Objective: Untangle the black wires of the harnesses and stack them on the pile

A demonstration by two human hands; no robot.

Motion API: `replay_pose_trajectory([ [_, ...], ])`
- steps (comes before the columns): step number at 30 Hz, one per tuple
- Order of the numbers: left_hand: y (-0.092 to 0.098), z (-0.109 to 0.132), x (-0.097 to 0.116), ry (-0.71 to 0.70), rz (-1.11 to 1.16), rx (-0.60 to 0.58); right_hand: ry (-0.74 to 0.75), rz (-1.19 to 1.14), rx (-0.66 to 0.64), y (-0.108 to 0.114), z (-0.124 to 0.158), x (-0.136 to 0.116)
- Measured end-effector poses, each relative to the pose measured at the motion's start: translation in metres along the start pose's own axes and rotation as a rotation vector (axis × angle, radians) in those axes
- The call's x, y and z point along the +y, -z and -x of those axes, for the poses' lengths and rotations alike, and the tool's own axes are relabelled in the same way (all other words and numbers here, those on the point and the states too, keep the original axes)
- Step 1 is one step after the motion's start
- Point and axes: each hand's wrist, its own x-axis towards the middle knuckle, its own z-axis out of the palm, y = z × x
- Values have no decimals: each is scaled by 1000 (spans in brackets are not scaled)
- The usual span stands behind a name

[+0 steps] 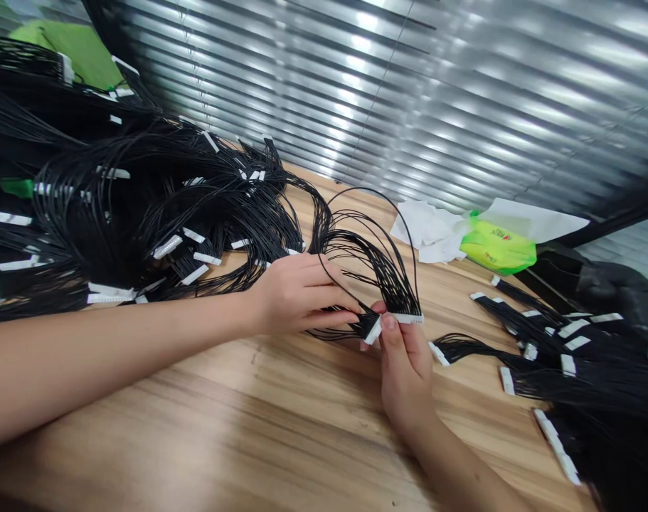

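Observation:
My left hand (296, 295) reaches in from the left and closes its fingers on a bundle of thin black wires (363, 259) just behind a white multi-pin connector (373, 331). My right hand (403, 363) pinches that connector between thumb and fingers, and a second white connector (407, 318) lies against its fingertips. The wires arch up from both connectors in loops. Part of the connector ends is hidden by my fingers. A large tangled heap of black wire harnesses (142, 213) with white connectors lies just behind my left forearm.
Further harnesses (569, 355) with white connectors lie at the right on the wooden tabletop (211, 419). Behind them are crumpled white tissue (427, 231), a green packet (498, 247) and a dark bag (612, 284). Metal window blinds (409, 92) run along the far edge.

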Motion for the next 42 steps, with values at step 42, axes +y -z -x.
replay_pose_trajectory([
  [42, 3, -7, 7, -44, -440, -281, -75, 229, 23, -1, -9, -2],
])
